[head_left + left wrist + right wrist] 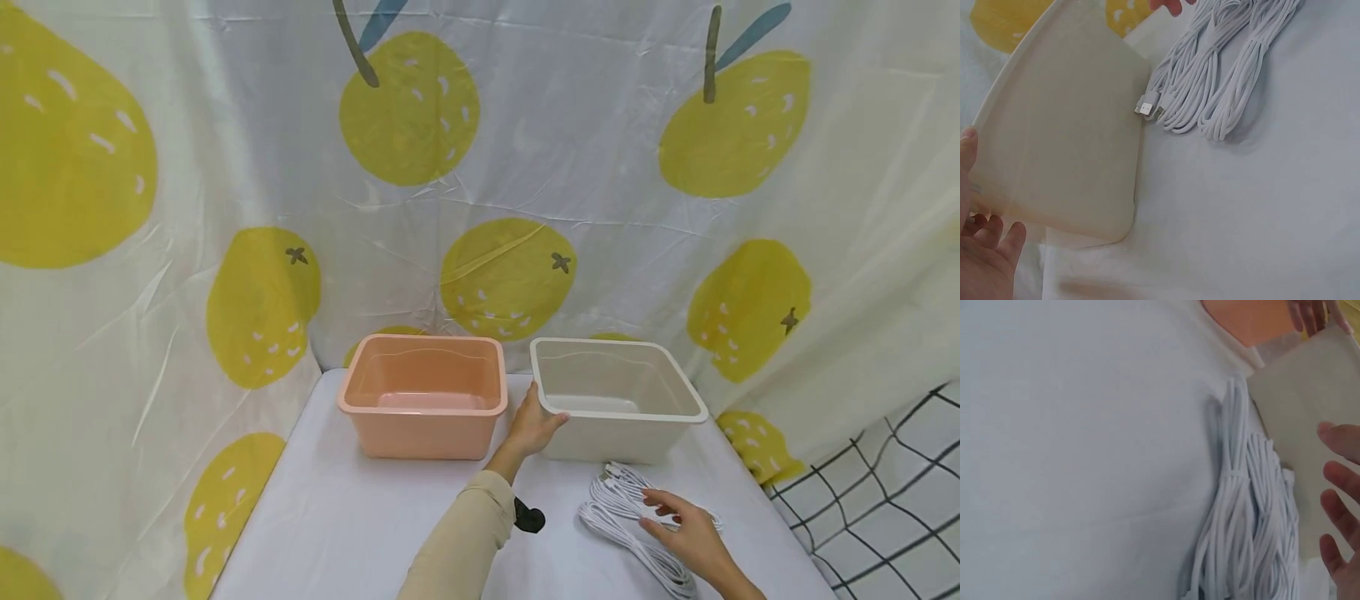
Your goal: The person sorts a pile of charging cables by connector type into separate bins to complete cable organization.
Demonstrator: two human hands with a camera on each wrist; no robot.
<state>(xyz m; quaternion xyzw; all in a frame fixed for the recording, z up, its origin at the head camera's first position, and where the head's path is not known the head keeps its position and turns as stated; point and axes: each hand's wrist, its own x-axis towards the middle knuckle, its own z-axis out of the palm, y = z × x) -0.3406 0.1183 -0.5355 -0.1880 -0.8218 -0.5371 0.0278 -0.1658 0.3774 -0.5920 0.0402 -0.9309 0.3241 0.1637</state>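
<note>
My left hand [534, 429] grips the near left corner of a cream plastic bin [600, 437], with the thumb at the rim and the fingers against the side wall. In the left wrist view the fingers [1013, 240] show beside that wall. Over several bundled white USB cables [637, 542] hovers my right hand [690, 533], its fingers loosely bent and holding nothing. The cable bundles [1210, 69] lie on the white cloth in front of the cream bin, with metal plugs showing at one end.
A peach plastic bin [423, 437] stands to the left of the cream one. Behind both hangs a curtain [600, 208] printed with yellow fruit. A small black object [529, 518] shows beside my left sleeve. Black wire grid [885, 492] stands past the table's right edge.
</note>
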